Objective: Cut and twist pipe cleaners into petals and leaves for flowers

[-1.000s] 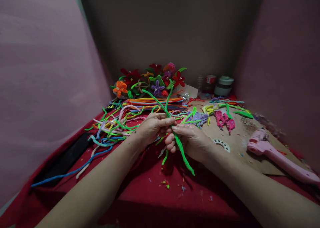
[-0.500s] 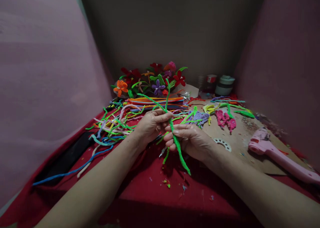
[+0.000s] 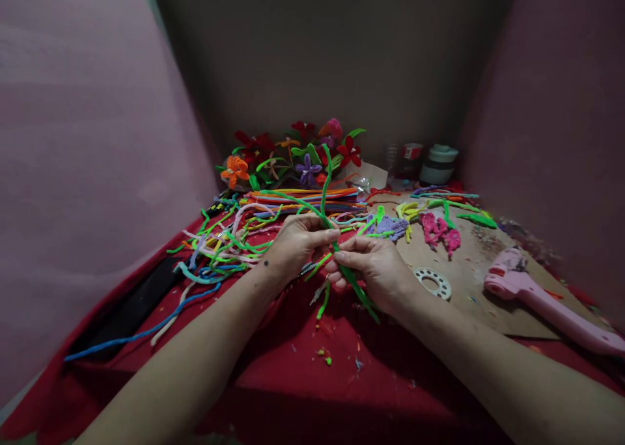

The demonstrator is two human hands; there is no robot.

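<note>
Both hands meet above the red cloth [image 3: 303, 380] at the middle. My left hand [image 3: 297, 246] pinches the upper part of a bundle of green pipe cleaners [image 3: 359, 294], whose loose ends rise up and back toward the flowers. My right hand [image 3: 374, 269] is closed round the twisted green stem just below, and the stem's lower end sticks out toward me. Short green offcuts hang under the hands.
A tangle of coloured pipe cleaners [image 3: 219, 246] lies to the left, a straight stack [image 3: 303, 198] behind it. Finished pipe-cleaner flowers [image 3: 297, 155] stand at the back. On the brown cardboard [image 3: 469, 282] lie pink flower pieces [image 3: 439, 231], a white ring [image 3: 432, 282], a pink glue gun [image 3: 541, 302] and jars [image 3: 437, 164].
The green stem has dropped lower and tilted flatter in my right hand; its free end now shows shorter. Both hands shifted slightly, the loose upper ends swinging left.
</note>
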